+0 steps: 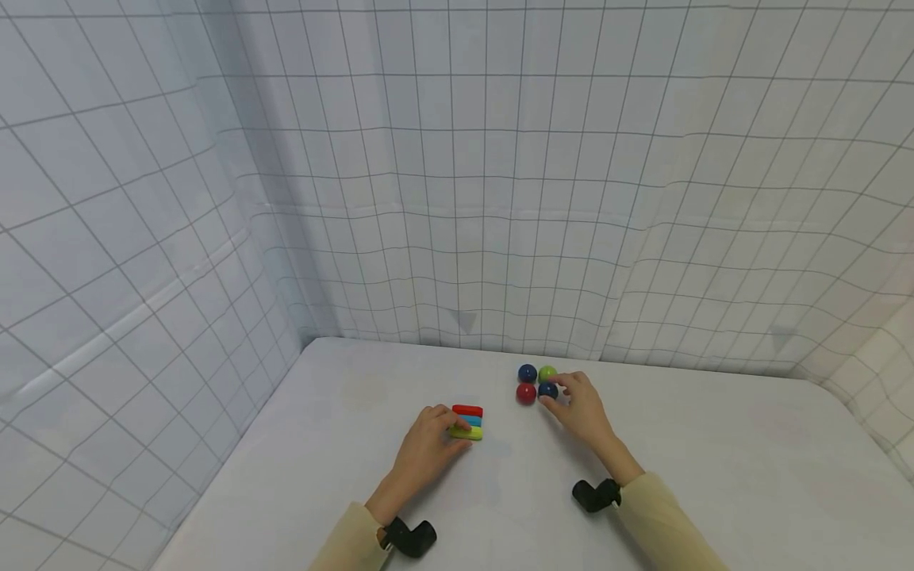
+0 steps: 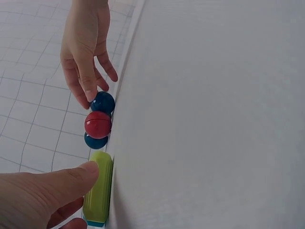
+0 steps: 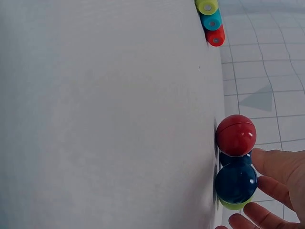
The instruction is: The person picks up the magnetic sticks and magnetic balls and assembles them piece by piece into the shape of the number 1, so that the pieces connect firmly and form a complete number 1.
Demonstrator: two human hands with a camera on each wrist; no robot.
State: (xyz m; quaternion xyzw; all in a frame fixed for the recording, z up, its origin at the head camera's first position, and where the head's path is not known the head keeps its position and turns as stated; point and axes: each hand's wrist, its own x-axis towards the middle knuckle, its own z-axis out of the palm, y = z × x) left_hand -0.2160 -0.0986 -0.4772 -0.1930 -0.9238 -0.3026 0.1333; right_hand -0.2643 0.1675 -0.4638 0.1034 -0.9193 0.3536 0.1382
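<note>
Well, left hand [image 1: 427,446]: fingers bent at the lime stick [image 1: 469,434] (whether gripping it, I cannot tell).
Lime stick: between that hand's 2 and 3 o'clock, on the white table [image 1: 514,484]; blue stick [image 1: 473,421], then red stick [image 1: 467,411], at its 12.
Red ball [image 1: 525,394]: cluster's 7 o'clock; navy ball [image 1: 527,373] 10, lime ball [image 1: 547,372] 1, second navy ball [image 1: 548,390] 4.
Right hand [image 1: 581,410]: fingers loosely parted at the second navy ball.

White hanging sheeting with thin grey grid lines [image 1: 500,198] behind and at both sides; plain white tabletop [image 1: 728,444] in front; diffuse light.
</note>
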